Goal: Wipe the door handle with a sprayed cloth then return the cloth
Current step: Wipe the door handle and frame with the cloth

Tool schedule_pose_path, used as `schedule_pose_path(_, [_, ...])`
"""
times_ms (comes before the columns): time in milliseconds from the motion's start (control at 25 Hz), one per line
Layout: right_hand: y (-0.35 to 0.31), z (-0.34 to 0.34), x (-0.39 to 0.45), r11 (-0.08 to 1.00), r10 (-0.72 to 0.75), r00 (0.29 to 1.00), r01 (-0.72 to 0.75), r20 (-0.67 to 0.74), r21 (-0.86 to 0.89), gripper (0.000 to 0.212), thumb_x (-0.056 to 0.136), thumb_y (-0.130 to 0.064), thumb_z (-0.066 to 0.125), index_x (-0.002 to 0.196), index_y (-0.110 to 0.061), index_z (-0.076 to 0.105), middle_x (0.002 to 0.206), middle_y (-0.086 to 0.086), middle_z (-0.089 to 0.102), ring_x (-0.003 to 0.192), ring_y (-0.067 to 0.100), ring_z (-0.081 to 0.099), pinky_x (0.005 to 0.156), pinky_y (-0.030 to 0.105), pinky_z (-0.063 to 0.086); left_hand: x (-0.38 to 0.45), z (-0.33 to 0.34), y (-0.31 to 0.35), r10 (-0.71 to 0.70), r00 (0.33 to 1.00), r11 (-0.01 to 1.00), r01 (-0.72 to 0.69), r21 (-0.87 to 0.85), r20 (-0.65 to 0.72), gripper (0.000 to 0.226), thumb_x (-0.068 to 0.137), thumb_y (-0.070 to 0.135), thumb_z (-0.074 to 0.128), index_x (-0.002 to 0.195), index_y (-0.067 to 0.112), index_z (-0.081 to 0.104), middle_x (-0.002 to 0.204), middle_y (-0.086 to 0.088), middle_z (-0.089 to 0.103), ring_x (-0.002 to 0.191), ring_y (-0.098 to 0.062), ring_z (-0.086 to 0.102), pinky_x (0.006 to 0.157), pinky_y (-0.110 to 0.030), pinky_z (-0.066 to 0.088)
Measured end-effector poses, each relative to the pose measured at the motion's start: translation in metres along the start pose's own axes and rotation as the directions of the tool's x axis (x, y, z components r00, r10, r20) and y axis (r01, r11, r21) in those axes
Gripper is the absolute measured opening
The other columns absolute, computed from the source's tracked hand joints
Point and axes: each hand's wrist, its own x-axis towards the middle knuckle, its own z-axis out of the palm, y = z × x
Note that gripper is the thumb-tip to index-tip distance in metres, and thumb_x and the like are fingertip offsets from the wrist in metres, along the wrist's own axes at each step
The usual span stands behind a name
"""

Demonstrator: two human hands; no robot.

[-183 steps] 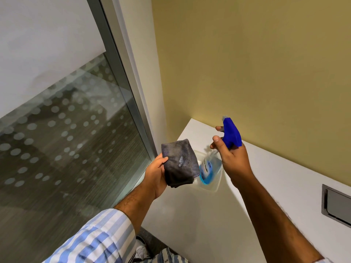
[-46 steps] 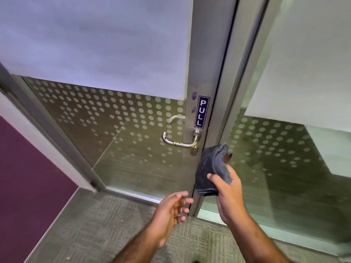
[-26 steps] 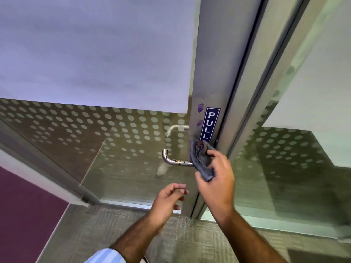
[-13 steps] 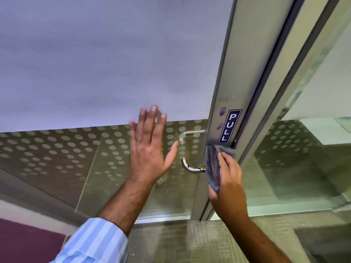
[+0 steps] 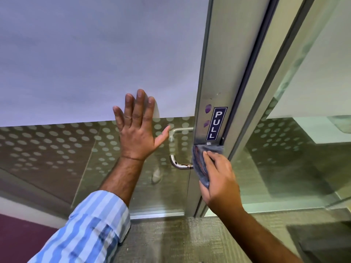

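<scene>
A: Right hand, lower right of centre: state?

B: Closed round the cloth. Fingers curl over the grey wad and press it against the metal door stile, at the root of the handle. The cloth sits directly under the blue PULL sign, its top edge nearly touching the sign's lower end.

A: Handle itself?

B: Only its curved free end shows, just left of the cloth, centre frame. The rest is covered by cloth. A brownish stain marks the bar beside the cloth edge.

A: Left hand?

B: Open, fingers spread, holding nothing. Palm flat on the glass, centre of frame, fingertips reaching onto the frosted white band above. Thumb points right toward the stile; hand and handle are apart. Striped blue sleeve at lower left.

A: Anything else on the stile?

B: Two purple smudges, just left of the sign.
</scene>
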Motion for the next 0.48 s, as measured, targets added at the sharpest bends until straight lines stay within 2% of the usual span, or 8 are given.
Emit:
schedule_pose_path(120, [0.002,0.007,-0.001,1.0,-0.003,1.0,0.003,-0.021,-0.003,0.069,0.081,-0.023,0.069,0.146,-0.004,0.055,0.14,0.011,0.057,0.135,0.027,0.049,0.113,0.049,0.049,-0.003,0.007,0.001,0.01,0.999,1.0,-0.009,0.025,-0.039,0.109,0.092,0.07,0.06,0.169,0.025,-0.003,0.176,0.006,-0.02,0.163,-0.02,-0.017,0.129,-0.052,-0.012])
schedule_pose_path(280, [-0.008,0.01,0.0,1.0,0.022,0.999,-0.022,-0.044,-0.012,0.065,0.085,-0.027,0.059,0.145,-0.003,0.057,0.136,0.011,0.058,0.131,0.029,0.049,0.114,0.047,0.046,-0.002,0.008,0.001,0.0,0.998,1.0,0.001,0.02,-0.056,0.11,0.091,0.069,0.061,0.168,0.027,-0.005,0.175,0.008,-0.021,0.162,-0.018,-0.018,0.129,-0.051,-0.012])
schedule_pose_path(360, [-0.021,0.01,0.001,0.996,0.044,0.999,-0.045,-0.016,-0.075,0.066,0.085,-0.033,0.056,0.146,-0.006,0.057,0.132,0.01,0.06,0.125,0.028,0.05,0.112,0.043,0.045,-0.002,0.008,0.0,0.004,0.999,1.0,-0.003,0.008,-0.052,0.11,0.091,0.069,0.061,0.168,0.027,-0.005,0.175,0.009,-0.022,0.162,-0.018,-0.019,0.129,-0.05,-0.013])
schedule_pose_path(480, [-0.039,0.013,0.004,0.974,0.066,0.997,-0.058,0.03,-0.218,0.073,0.08,-0.042,0.063,0.147,-0.015,0.057,0.128,0.002,0.061,0.117,0.026,0.052,0.102,0.039,0.044,-0.004,0.008,-0.001,0.004,0.999,1.0,-0.004,-0.003,-0.043,0.109,0.092,0.069,0.061,0.168,0.028,-0.005,0.174,0.01,-0.023,0.162,-0.017,-0.02,0.129,-0.05,-0.014])
